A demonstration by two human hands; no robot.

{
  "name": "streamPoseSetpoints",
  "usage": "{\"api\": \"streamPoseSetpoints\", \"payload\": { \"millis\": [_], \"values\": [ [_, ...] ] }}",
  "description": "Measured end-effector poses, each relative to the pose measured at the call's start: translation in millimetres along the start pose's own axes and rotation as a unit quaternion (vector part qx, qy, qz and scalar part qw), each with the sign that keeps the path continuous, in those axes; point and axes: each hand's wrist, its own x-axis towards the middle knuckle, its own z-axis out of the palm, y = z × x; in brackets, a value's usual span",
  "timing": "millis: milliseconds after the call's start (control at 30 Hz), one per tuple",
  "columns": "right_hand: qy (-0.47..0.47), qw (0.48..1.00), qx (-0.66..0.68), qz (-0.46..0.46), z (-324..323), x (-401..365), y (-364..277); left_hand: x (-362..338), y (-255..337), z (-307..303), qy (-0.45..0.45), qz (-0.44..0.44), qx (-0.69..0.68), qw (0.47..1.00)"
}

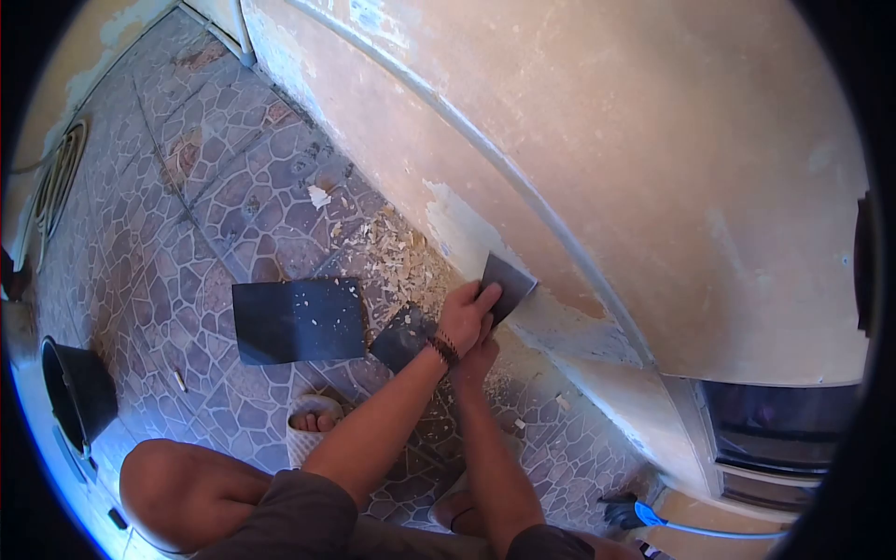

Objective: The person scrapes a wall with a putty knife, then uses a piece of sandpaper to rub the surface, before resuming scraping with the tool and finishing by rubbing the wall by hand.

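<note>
My left hand (pixel 465 315), a dark bracelet at its wrist, is closed on a dark grey flat sheet (pixel 507 287), thumb on top. The sheet's far edge meets the lower wall (pixel 462 219), where the paint is patchy and partly bared to white. Just below, my right hand (pixel 474 362) is closed against the left one; its fingers are mostly hidden, so its hold cannot be made out. Pale paint flakes (pixel 399 257) are heaped on the floor along the wall's foot. Beside my left wrist lies a smaller dark sheet (pixel 403 338).
A larger black sheet (pixel 299 322) lies on the stone-patterned floor (pixel 205 271). At left are a black bucket (pixel 82 387) and a coiled hose (pixel 61 182). A raised grey pipe (pixel 509 173) runs along the wall. A blue-headed tool (pixel 649 513) lies at lower right.
</note>
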Motion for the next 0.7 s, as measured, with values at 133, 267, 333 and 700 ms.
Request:
{"api": "streamPoseSetpoints", "payload": {
  "millis": [133,267,333,700],
  "values": [
    [-0.007,0.995,-0.067,-0.07,-4.2,12.5,-4.5,3.3,17.3,12.4,-0.002,0.006,-0.011,1.0],
    [-0.015,0.999,0.041,0.006,-0.5,6.5,-28.4,-0.1,18.4,7.2,-0.021,0.0,-0.028,0.999],
    [0.008,0.999,0.042,0.014,2.1,0.6,-26.9,-2.9,9.8,7.8,-0.001,0.002,-0.02,1.0],
    [0.041,0.995,0.074,-0.049,16.3,3.9,-30.2,3.1,21.1,4.4,-0.031,-0.022,0.008,0.999]
  ]
}}
